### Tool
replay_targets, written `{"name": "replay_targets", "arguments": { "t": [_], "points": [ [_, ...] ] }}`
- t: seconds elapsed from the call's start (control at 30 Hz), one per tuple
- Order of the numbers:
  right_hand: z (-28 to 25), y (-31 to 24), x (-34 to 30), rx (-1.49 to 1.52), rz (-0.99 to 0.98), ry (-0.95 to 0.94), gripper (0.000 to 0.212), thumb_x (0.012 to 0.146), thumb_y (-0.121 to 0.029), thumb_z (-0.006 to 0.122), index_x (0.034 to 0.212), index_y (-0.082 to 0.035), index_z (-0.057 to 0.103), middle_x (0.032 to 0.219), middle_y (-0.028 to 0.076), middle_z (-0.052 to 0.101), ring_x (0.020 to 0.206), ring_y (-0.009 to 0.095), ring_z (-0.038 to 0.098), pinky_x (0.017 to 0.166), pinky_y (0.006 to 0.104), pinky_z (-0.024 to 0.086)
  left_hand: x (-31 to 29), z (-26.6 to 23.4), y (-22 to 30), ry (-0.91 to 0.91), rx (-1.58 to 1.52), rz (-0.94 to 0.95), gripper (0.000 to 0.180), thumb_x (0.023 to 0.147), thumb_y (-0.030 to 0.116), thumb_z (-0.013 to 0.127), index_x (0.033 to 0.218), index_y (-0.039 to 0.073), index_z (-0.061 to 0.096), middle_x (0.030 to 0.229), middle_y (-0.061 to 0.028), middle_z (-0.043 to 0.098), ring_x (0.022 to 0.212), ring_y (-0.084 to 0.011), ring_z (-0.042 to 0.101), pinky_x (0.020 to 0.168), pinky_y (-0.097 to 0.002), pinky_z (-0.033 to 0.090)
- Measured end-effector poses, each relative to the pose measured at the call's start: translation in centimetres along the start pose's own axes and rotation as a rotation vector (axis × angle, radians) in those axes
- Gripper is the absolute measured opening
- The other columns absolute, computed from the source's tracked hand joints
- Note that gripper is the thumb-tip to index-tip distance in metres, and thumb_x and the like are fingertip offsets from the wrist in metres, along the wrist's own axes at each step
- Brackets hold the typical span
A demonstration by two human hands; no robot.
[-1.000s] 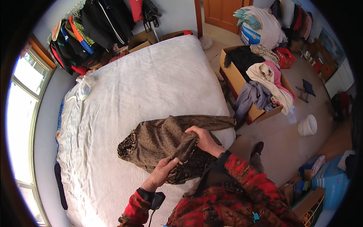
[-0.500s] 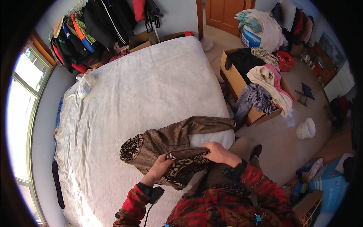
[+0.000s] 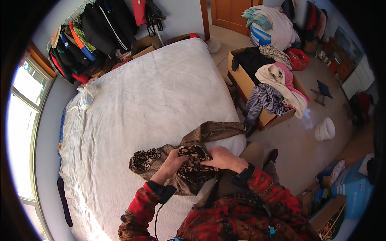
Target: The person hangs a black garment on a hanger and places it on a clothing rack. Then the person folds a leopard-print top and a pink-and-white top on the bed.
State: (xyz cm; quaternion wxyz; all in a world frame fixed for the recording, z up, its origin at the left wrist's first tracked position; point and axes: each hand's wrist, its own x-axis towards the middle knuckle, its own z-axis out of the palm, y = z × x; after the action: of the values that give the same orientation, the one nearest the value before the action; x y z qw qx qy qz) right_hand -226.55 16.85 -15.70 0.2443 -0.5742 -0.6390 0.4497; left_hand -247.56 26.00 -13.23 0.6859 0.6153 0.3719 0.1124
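Brown patterned garment (image 3: 196, 170) bunched on the bed (image 3: 161, 92), by its near right corner. Collar (image 3: 145, 160) lies toward the left edge; one sleeve (image 3: 215, 129) stretches out to the right edge. Left hand (image 3: 173, 164): grip closed, fingers around a fold of dark-printed cloth. Right hand (image 3: 226, 159): grip closed too, fingertips pinching the same cloth. Clothes-filled cardboard box (image 3: 240, 77) stands beyond the bed's right edge.

Brown on the shirt (image 3: 194, 171), with black and tan squiggles too. White on top of the bed (image 3: 157, 92).
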Motion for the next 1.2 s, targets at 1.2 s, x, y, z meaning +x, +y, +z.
{"name": "replay_targets", "arguments": {
  "t": [1.2],
  "points": [
    [-3.5, 1.7, -0.9, 1.082, 0.121, 0.258, 0.029, 0.088, -0.014, 0.065, 0.11, 0.006, 0.063, 0.099, 0.01, 0.069, 0.084, 0.015, 0.066, 0.077, 0.0284, 0.055, 2.3, 2.0, 2.1, -0.243, -0.565, -0.227, 0.034, 0.092, 0.02, 0.06, 0.119, 0.0, 0.057, 0.107, -0.0082, 0.066, 0.096, -0.0179, 0.065, 0.084, -0.0324, 0.055]
  ]
}}
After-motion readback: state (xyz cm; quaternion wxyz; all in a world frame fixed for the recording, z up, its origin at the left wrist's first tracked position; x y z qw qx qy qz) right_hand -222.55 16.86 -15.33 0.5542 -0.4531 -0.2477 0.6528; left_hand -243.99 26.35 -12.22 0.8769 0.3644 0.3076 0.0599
